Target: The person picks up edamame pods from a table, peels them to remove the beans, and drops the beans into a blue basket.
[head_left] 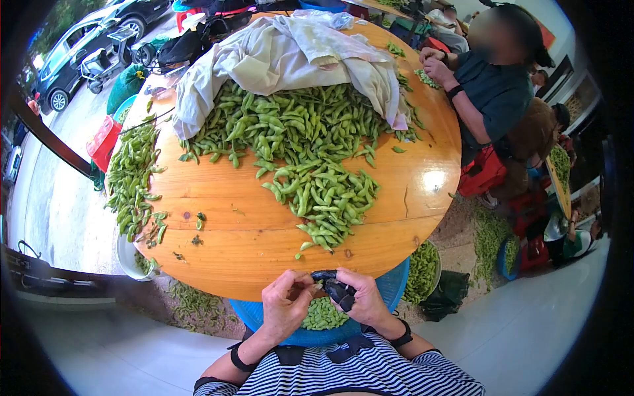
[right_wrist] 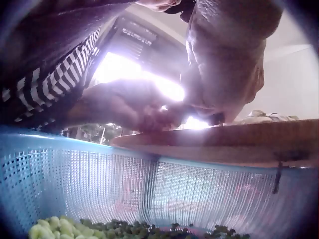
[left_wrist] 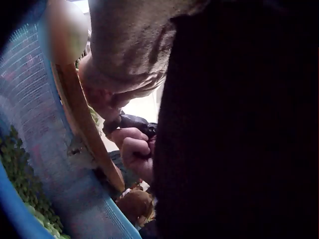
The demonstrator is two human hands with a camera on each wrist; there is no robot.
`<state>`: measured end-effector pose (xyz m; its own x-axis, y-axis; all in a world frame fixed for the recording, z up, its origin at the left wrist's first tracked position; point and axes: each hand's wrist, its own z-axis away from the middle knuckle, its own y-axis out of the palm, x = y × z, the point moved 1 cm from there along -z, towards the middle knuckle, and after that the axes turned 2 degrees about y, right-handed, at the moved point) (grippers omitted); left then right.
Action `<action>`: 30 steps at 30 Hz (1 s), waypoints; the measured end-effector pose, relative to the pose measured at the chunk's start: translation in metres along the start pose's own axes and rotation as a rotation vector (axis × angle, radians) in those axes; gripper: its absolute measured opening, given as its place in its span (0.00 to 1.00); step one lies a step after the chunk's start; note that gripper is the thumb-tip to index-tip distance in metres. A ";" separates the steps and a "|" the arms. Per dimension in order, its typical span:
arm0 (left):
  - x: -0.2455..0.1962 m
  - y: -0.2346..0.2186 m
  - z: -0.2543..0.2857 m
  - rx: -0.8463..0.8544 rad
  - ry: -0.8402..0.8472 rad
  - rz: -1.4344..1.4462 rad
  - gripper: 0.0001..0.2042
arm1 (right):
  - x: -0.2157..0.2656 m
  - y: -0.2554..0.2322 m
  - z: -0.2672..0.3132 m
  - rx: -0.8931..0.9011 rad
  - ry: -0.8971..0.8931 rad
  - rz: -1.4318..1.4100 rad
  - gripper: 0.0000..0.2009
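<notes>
In the head view my left hand point(head_left: 285, 305) and right hand point(head_left: 367, 300) meet at the table's near edge. Between them is a dark, glossy, black wrapped piece point(head_left: 341, 294), its kind unclear. My right fingers curl round it, while my left thumb and fingertips pinch at its left end. Below the hands, shelled green beans point(head_left: 325, 315) lie in a blue plastic basket point(head_left: 389, 290). The left wrist view shows the black piece point(left_wrist: 133, 122) over curled fingers; much of that view is dark. Backlight blurs the hands in the right wrist view, above the basket wall point(right_wrist: 209, 191).
A big heap of green soybean pods point(head_left: 284, 125) covers the middle of the round wooden table point(head_left: 218, 244), partly under a pale cloth point(head_left: 284, 53). More pods point(head_left: 132, 171) line the left edge. Another person point(head_left: 495, 86) sits at the right. A pod-filled bucket point(head_left: 422, 270) stands below.
</notes>
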<state>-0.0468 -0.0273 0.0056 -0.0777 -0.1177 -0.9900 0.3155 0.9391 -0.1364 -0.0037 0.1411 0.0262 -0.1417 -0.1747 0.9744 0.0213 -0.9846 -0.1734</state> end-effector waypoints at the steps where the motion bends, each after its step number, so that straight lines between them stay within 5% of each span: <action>1: 0.001 0.001 0.001 -0.013 -0.054 0.077 0.07 | 0.001 -0.001 0.000 0.001 -0.001 0.000 0.07; 5: -0.001 0.003 -0.001 0.018 0.020 0.076 0.09 | 0.000 -0.007 -0.001 0.043 -0.102 0.012 0.06; 10: -0.013 0.005 -0.006 0.038 -0.136 0.291 0.12 | -0.004 -0.013 -0.003 0.064 -0.189 0.032 0.08; 18: -0.011 0.002 -0.007 0.127 -0.376 0.677 0.12 | -0.006 -0.018 0.002 0.263 0.186 -0.648 0.12; 30: 0.002 0.009 -0.006 0.362 -0.554 1.193 0.11 | -0.010 -0.029 0.008 0.366 0.256 -0.944 0.12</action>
<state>-0.0498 -0.0174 0.0024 0.7729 0.5047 -0.3845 0.1579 0.4339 0.8870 0.0054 0.1715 0.0225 -0.4616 0.6305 0.6241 0.0855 -0.6686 0.7387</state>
